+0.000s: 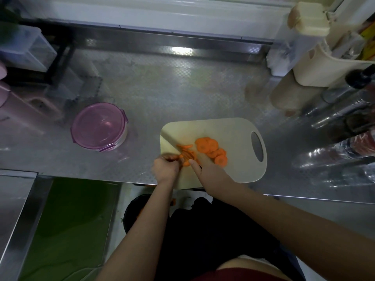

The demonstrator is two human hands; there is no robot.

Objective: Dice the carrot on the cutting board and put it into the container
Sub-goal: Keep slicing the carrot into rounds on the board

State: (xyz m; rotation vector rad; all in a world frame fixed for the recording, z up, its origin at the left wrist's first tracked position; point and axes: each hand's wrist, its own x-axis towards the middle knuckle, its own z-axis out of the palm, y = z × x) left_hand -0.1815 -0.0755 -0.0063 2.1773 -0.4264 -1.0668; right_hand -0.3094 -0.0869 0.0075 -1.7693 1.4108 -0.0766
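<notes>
- Carrot slices (211, 150), round and orange, lay overlapping in a loose row on the cutting board (239, 169), about midway across it and toward the handle hole.
- A second small bunch of carrot pieces (187, 158), some already cut into thin strips, sat on the board's left near part, just left of the round slices.
- The left hand (166, 168) was at the board's left near edge, its fingers curled and bearing on that small bunch to steady it.
- The right hand (211, 171) lay over the board's near middle, wrapped round the dark handle of a knife (170, 141), with the index finger stretched forward along the back of the blade.
- The blade ran from the hand toward the board's far left corner and was blurred; it crossed the small bunch of carrot.
- The container (99, 126), round and clear with a purple clip-on lid in place, stood well to the left of the board, apart from it.
- Both board and container rested on a patterned steel counter (182, 88); the board's near edge hung slightly over the counter's front.
- Beyond the board's right end stood a cream holder (316, 67) and some clear bottles (345, 118).
</notes>
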